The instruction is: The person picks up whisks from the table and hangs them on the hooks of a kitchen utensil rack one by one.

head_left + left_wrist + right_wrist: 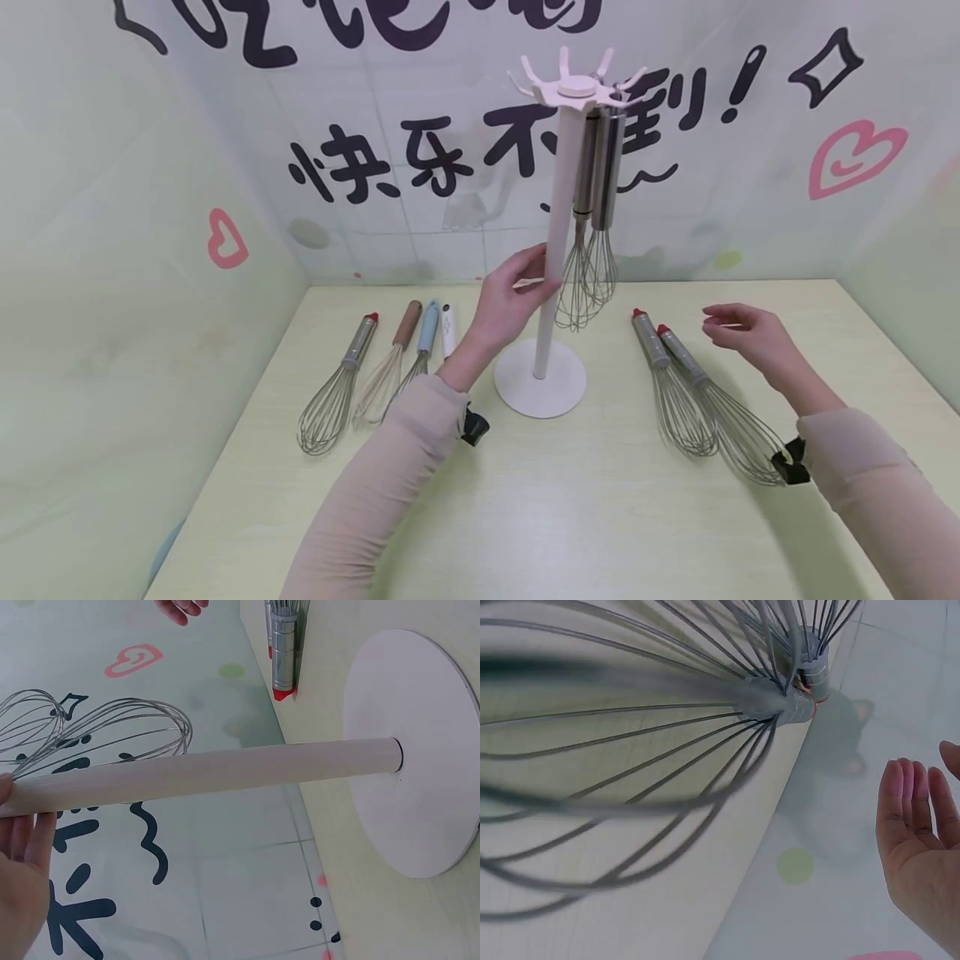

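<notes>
A white rack (pixel 573 158) with a ring of upturned hooks stands on a round base. My left hand (pixel 513 296) grips its pole partway up, and the left wrist view shows the fingers at the pole (pixel 225 776). Two steel whisks (pixel 600 175) hang from the rack's right side. My right hand (pixel 750 333) is in the air, holding nothing, its fingers slightly bent. Nearest to it are two whisks with red-tipped handles, one (pixel 686 358) closer and one (pixel 651 342) just left of it, both lying on the table.
Left of the rack lie a red-tipped whisk (pixel 341 383), a brown-handled whisk (pixel 397 354), a blue-handled whisk (pixel 427 333) and a white-handled tool (pixel 447 329) partly hidden by my left arm. The pale table (pixel 585 508) meets a printed backdrop (pixel 450 250) behind.
</notes>
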Motion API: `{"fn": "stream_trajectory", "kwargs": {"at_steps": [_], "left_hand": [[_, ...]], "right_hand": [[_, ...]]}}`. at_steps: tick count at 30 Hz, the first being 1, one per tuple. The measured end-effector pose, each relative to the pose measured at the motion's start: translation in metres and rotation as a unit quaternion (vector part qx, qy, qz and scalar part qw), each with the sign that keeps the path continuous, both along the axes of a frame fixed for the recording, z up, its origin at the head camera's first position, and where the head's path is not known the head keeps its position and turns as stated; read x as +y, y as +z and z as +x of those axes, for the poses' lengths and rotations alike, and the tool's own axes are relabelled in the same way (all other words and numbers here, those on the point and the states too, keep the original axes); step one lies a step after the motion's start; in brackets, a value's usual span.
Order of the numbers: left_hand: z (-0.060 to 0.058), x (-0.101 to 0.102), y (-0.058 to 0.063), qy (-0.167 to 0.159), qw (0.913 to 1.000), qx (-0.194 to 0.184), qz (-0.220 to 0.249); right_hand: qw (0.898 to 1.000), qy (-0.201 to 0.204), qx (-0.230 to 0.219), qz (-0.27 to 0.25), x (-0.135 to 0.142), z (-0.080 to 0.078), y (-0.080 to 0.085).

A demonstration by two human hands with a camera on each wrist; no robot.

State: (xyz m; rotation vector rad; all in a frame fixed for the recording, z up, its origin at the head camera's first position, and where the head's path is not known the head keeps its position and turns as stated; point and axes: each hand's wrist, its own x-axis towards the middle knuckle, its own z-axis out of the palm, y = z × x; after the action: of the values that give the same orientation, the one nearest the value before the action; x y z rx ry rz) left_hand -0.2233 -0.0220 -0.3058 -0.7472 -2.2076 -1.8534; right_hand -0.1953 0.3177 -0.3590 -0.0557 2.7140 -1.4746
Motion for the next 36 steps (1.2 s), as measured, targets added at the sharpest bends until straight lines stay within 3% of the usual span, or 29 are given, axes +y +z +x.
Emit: {"fn": "stream_trajectory", "kwargs": {"at_steps": [11, 28, 36], "left_hand": [[0.0, 0.001, 0.0, 0.014, 0.9998, 0.007, 0.011], [-0.001, 0.002, -0.003, 0.034, 0.9989, 0.031, 0.015], [-0.003, 0.001, -0.002, 0.032, 0.9992, 0.019, 0.015]], "right_hand": [[0.995, 0.022, -0.038, 0.084, 0.007, 0.004, -0.012], [0.992, 0.035, -0.046, 0.111, 0.004, 0.011, -0.028], [0.992, 0.045, -0.055, 0.104, 0.0, 0.013, -0.034]]}}
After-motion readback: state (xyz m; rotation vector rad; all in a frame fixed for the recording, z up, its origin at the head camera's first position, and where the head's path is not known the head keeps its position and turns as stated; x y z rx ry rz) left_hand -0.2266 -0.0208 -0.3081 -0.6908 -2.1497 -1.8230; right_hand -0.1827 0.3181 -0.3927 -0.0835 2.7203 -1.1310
